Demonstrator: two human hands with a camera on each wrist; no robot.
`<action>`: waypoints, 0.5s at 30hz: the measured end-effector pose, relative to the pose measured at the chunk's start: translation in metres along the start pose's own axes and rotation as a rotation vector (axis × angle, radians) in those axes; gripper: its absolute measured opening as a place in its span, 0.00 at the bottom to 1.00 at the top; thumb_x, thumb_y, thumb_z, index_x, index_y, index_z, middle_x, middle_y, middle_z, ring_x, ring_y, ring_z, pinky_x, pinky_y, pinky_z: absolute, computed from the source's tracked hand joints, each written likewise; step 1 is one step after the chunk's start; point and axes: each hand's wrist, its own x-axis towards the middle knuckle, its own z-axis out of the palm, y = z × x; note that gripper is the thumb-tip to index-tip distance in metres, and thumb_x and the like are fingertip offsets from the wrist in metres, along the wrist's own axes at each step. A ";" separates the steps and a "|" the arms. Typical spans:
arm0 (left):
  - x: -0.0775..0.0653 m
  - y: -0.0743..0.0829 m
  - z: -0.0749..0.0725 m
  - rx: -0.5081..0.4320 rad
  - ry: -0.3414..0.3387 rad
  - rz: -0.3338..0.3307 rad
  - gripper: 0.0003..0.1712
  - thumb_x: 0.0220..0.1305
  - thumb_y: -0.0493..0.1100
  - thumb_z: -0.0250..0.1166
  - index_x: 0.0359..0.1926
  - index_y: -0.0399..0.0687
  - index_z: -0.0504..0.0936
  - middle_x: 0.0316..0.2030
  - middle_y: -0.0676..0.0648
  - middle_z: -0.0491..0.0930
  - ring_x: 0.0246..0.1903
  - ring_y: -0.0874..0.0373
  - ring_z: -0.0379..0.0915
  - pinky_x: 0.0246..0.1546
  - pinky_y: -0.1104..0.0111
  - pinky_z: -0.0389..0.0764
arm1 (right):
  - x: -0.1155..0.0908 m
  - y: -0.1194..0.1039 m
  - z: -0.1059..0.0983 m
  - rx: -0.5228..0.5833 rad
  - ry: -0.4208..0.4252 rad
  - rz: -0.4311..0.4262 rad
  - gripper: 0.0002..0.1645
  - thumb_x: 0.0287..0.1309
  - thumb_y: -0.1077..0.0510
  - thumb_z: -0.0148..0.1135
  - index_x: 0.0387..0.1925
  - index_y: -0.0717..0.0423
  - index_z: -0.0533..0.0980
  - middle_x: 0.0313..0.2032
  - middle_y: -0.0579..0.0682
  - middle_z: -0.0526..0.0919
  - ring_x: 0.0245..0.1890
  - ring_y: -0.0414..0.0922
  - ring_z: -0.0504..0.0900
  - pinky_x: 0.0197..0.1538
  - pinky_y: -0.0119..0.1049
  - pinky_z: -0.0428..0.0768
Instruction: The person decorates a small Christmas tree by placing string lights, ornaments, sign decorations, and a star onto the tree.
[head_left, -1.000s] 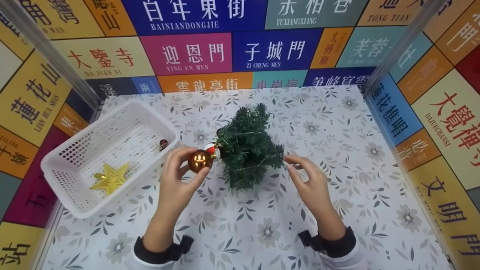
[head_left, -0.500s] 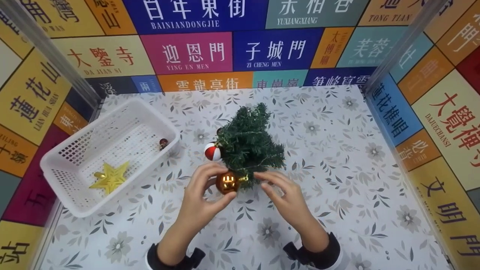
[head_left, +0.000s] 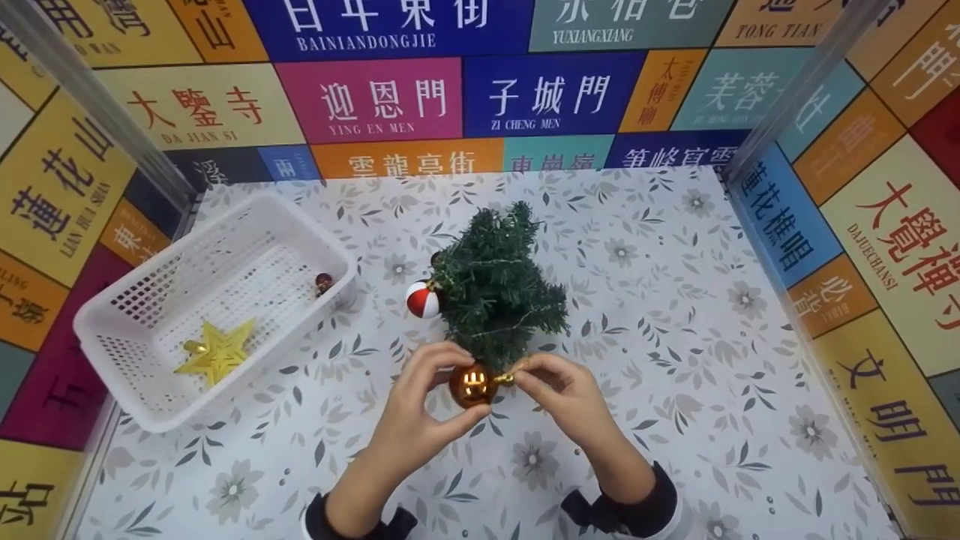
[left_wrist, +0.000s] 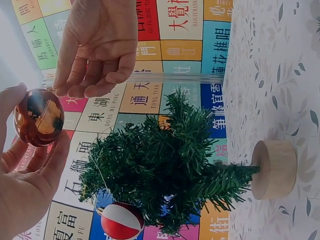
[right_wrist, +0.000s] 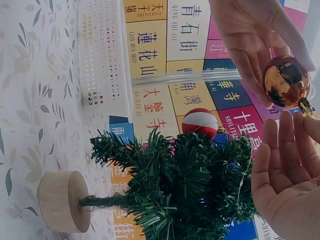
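Note:
A shiny copper-gold Christmas bauble (head_left: 473,385) is held by my left hand (head_left: 420,412), thumb below and fingers above it. My right hand (head_left: 568,400) pinches the bauble's gold cap or loop between thumb and forefinger; the right wrist view shows a thin gold string (right_wrist: 306,120) there. Just behind both hands stands a small green Christmas tree (head_left: 499,281), upright on a round wooden base (left_wrist: 274,170). On the tree's left side hangs a red and white bauble (head_left: 423,299). In the left wrist view the copper bauble (left_wrist: 39,117) is apart from the branches.
To the left stands a white plastic basket (head_left: 90,330). Inside lie a yellow star (head_left: 217,352) and a small dark red ornament (head_left: 323,283). Leaf-patterned white covering (head_left: 660,300) spreads over the table. Walls with colourful lettered panels (head_left: 367,97) surround it.
My left hand has carried the copper bauble rightward and nearer me, to the front of the tree. My right hand has moved left from the tree's right side and taken the bauble's top.

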 end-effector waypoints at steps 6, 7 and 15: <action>-0.006 -0.006 0.003 0.081 -0.022 -0.009 0.29 0.50 0.38 0.75 0.52 0.45 0.72 0.53 0.48 0.70 0.52 0.57 0.70 0.46 0.66 0.82 | 0.003 0.000 -0.006 0.025 0.056 -0.015 0.05 0.60 0.71 0.58 0.36 0.73 0.77 0.32 0.38 0.84 0.35 0.35 0.82 0.41 0.28 0.80; -0.006 -0.007 0.003 0.105 -0.034 -0.012 0.29 0.51 0.38 0.75 0.53 0.45 0.71 0.54 0.48 0.69 0.51 0.58 0.70 0.46 0.66 0.81 | 0.004 0.000 -0.006 0.006 0.068 -0.025 0.04 0.60 0.72 0.58 0.35 0.72 0.78 0.32 0.38 0.84 0.35 0.36 0.82 0.41 0.28 0.80; -0.009 -0.011 0.007 0.264 -0.207 -0.061 0.27 0.55 0.40 0.72 0.56 0.49 0.73 0.56 0.47 0.68 0.55 0.56 0.70 0.53 0.64 0.78 | 0.003 0.000 -0.003 -0.159 0.039 -0.127 0.04 0.56 0.69 0.64 0.33 0.62 0.82 0.32 0.47 0.84 0.33 0.35 0.80 0.38 0.29 0.79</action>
